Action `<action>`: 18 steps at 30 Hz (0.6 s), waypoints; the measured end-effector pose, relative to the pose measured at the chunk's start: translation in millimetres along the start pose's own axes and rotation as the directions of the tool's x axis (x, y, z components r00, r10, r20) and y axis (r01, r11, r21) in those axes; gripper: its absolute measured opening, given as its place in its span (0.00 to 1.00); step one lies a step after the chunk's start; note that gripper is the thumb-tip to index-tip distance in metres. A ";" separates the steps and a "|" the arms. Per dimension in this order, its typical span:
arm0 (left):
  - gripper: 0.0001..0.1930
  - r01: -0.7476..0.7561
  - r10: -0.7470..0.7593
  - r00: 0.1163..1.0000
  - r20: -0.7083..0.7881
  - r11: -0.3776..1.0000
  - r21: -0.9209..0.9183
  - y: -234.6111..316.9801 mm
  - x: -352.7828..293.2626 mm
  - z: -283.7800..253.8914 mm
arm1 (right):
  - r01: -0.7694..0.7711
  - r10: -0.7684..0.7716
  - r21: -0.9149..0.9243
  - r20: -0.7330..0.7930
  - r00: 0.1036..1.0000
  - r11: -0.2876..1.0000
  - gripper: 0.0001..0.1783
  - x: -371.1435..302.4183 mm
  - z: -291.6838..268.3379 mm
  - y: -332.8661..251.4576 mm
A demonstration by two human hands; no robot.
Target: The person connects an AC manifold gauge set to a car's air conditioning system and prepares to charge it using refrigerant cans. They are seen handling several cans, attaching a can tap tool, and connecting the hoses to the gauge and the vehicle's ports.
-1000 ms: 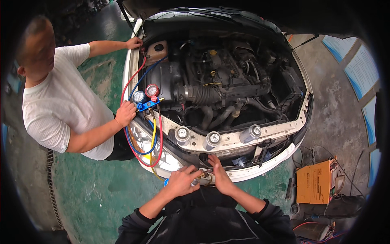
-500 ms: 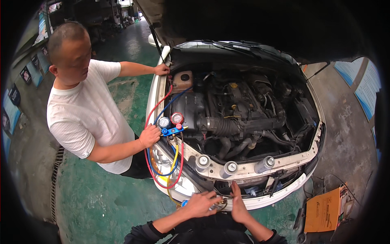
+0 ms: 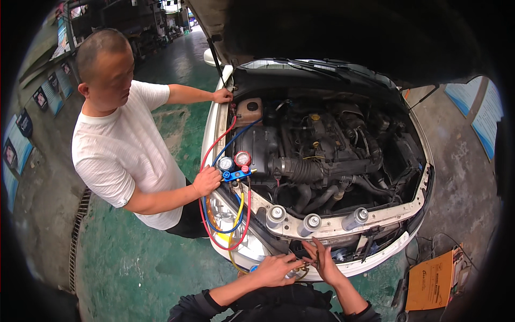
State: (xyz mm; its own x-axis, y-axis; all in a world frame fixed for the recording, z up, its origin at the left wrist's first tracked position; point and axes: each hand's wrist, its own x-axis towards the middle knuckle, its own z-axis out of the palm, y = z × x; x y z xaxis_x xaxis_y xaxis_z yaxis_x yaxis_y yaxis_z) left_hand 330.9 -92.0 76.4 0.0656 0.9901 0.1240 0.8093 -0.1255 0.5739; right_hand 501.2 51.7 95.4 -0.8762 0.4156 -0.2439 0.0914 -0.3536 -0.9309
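Note:
At the car's front edge, my left hand (image 3: 278, 270) is closed on a small metal fitting (image 3: 293, 274), mostly hidden by the fingers. A blue round part (image 3: 254, 268) shows beside its wrist. My right hand (image 3: 326, 264) is just to the right, fingers stretched and apart, their inner side near the fitting; contact is hard to make out. A yellow hose (image 3: 240, 206) runs down toward my left hand from a blue manifold gauge set (image 3: 237, 175) with two round dials. Three silver cans (image 3: 276, 216) stand on the front panel beyond my hands.
A person in a white shirt (image 3: 126, 142) stands at the left, one hand on the gauge set, the other at the fender. Red and blue hoses (image 3: 213, 145) cross the engine bay (image 3: 322, 145). The raised hood (image 3: 343, 32) hangs above. An orange box (image 3: 431, 282) sits at right.
The whole view has shifted slightly, moving the car right and down. My right hand's fingers have bent and spread beside the fitting. The other person's hands stay in place.

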 end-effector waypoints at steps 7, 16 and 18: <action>0.25 0.139 -0.139 0.987 -0.079 0.990 -0.013 0.8 -5.1 -11.9 | 0.326 -0.142 -0.910 0.298 0.944 0.255 0.46 -19.6 30.0 -52.9; 0.24 0.087 -0.085 0.995 -0.050 0.996 0.035 8.7 -8.2 -10.0 | 0.078 0.010 -0.212 0.383 0.924 0.974 0.46 22.2 10.1 -39.9; 0.24 0.100 -0.097 0.994 -0.046 0.994 0.050 7.7 -11.4 -9.6 | 0.397 -0.100 -0.837 0.389 0.916 0.378 0.42 3.0 25.6 -44.1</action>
State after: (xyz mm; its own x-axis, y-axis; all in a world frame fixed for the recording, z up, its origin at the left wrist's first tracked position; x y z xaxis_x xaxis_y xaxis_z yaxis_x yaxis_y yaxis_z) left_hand 330.8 -104.9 87.2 -0.0406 0.9936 0.1050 0.8401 -0.0230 0.5419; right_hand 482.5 47.0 142.7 -0.9956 0.0902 -0.0240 0.0827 0.7323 -0.6760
